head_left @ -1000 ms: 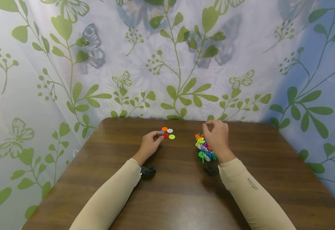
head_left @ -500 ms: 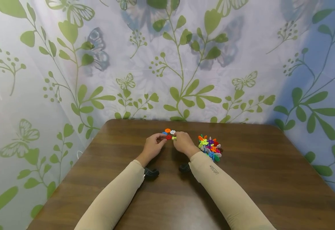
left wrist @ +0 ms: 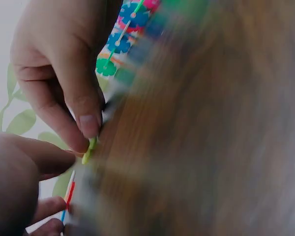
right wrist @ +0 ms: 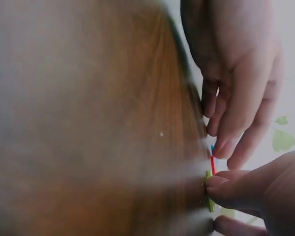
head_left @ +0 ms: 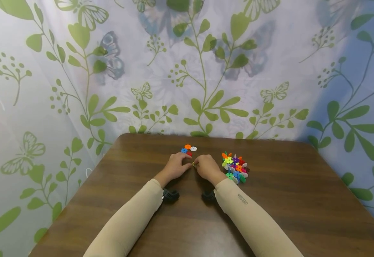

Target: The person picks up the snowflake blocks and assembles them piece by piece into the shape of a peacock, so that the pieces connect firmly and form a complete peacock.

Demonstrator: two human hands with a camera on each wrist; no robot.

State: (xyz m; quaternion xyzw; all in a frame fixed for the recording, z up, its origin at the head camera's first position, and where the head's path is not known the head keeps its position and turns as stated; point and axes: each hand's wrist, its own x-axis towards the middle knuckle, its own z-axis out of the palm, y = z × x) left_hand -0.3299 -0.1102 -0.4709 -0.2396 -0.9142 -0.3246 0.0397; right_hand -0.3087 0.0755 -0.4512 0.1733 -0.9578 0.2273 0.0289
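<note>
In the head view, my right hand (head_left: 208, 167) pinches a yellow-green flower-shaped disc (head_left: 194, 164) between thumb and fingertips. The right wrist view shows this disc (right wrist: 210, 199) edge-on at the tabletop, under the thumb. My left hand (head_left: 174, 166) lies just to the left with thumb and fingers apart, gripping nothing visible. Its fingertips are close to a red disc (head_left: 189, 154), which they partly cover; contact is unclear. Behind the fingers lie a blue disc (head_left: 184, 150), an orange disc (head_left: 188, 146) and a white disc (head_left: 193, 149).
A heap of joined, many-coloured flower discs (head_left: 235, 167) stands right of my right hand. The brown wooden table (head_left: 187, 221) reaches back to a leaf-and-butterfly patterned curtain (head_left: 161, 100). Dark bands (head_left: 171, 196) sit at the wrists.
My right hand has come left from beside the heap to the loose discs. It has drawn the yellow-green disc toward me, away from the red one. The left hand has shifted slightly nearer me.
</note>
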